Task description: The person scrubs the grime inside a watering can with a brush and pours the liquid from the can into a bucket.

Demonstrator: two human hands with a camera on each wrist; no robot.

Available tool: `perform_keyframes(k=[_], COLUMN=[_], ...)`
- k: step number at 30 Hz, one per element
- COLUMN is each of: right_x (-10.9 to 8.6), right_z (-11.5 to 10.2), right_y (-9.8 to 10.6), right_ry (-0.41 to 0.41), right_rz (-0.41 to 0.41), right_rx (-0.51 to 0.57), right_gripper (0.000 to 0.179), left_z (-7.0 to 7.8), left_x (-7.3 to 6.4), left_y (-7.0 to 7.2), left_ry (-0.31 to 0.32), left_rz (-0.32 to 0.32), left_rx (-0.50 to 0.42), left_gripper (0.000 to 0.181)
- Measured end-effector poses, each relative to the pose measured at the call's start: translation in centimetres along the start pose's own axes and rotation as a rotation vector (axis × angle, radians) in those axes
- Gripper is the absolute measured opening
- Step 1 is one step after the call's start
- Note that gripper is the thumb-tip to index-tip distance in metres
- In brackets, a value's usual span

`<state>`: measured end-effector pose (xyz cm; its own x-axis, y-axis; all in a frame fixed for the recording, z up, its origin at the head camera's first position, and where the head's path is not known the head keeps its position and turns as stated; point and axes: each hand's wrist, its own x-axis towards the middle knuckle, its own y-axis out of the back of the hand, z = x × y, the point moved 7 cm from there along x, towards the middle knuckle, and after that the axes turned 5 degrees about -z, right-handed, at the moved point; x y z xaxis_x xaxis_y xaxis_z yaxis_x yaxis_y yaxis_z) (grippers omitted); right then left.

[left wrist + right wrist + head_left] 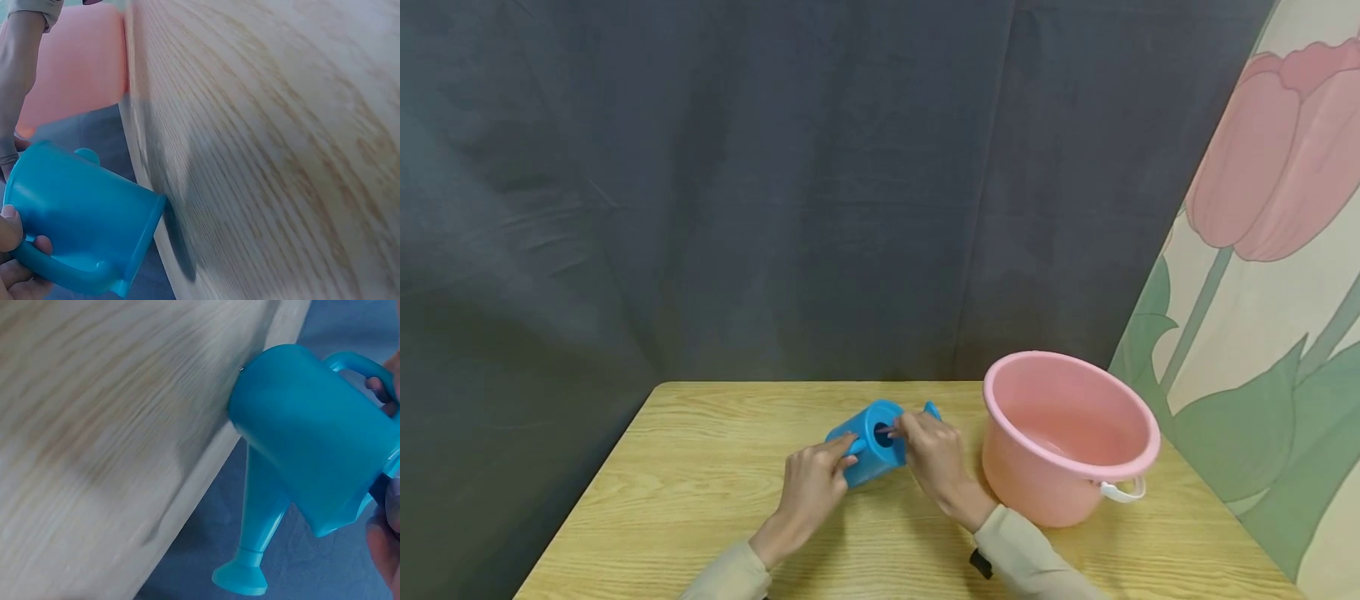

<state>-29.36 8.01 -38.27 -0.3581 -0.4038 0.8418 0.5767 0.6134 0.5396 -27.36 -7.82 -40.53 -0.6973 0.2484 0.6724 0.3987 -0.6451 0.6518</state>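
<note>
A blue watering can [867, 471] is tilted over the table, its round top opening facing up toward me. My left hand [811, 485] grips its handle [69, 272], fingers curled round it in the left wrist view. With thumb and fingers, my right hand [937, 454] pinches a thin dark piece [379, 489] at the can's opening. I cannot tell what this piece is, as the fingers and rim hide most of it. The spout [265, 503] with its flared head points away beyond the right hand.
A pink bucket [1037, 483] with a white handle [1123, 490] stands on the wooden table [700, 467], just right of my right forearm. Behind the table hangs a dark cloth [820, 208]. A tulip-patterned panel [1247, 167] lines the right side.
</note>
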Motion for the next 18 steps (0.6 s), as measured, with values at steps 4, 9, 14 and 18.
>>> perform_keyframes(k=[4, 9, 14, 18], right_x=[-0.09, -0.08, -0.11, -0.32], right_z=[0.13, 0.43, 0.75, 0.91], right_y=[-0.13, -0.08, 0.16, 0.39], right_ry=[-0.008, -0.031, -0.063, -0.095], right_rz=[-0.027, -0.049, -0.042, -0.025], right_rx=[-0.031, -0.034, -0.061, -0.074], right_gripper=[0.029, 0.03, 0.031, 0.031], left_z=[0.07, 0.15, 0.33, 0.35], left_x=[0.12, 0.28, 0.36, 0.25], left_y=[-0.07, -0.16, -0.18, -0.19], left_ry=[0.006, 0.014, 0.004, 0.007], left_rz=[-0.011, -0.02, -0.017, -0.014], left_rx=[0.01, 0.018, 0.026, 0.021], left_gripper=[0.028, 0.028, 0.027, 0.026])
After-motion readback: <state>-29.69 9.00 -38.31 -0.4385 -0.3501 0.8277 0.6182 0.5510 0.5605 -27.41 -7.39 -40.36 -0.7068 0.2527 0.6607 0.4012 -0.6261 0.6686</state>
